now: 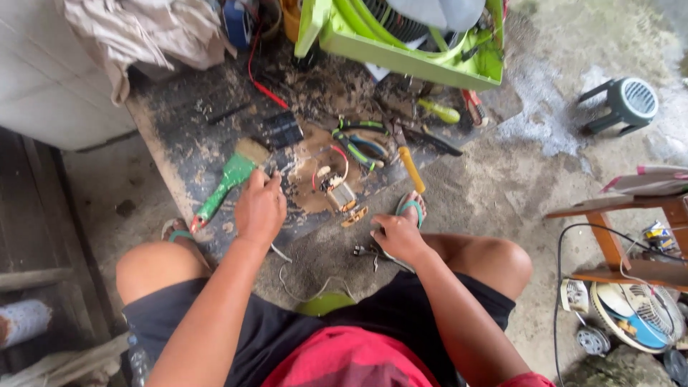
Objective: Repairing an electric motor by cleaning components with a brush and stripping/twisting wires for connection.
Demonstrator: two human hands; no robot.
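I sit low over a dirty dark board (193, 136) on the ground. My left hand (259, 208) rests on the board with fingers curled around thin wires next to a green-handled paintbrush (228, 180). My right hand (396, 236) is down by my foot, fingers closed on a small dark part on the floor. Between the hands lies a small motor with copper winding (338, 193) and red and white wires. Green-handled pliers (358, 143) and a yellow-handled screwdriver (411, 169) lie just beyond.
A lime green fan housing (408, 57) stands at the board's far edge. A crumpled cloth (143, 32) lies at the far left. A small grey stool (625, 104) is at the right, with a wooden stool (631, 215) and a fan grille (638, 315) nearer.
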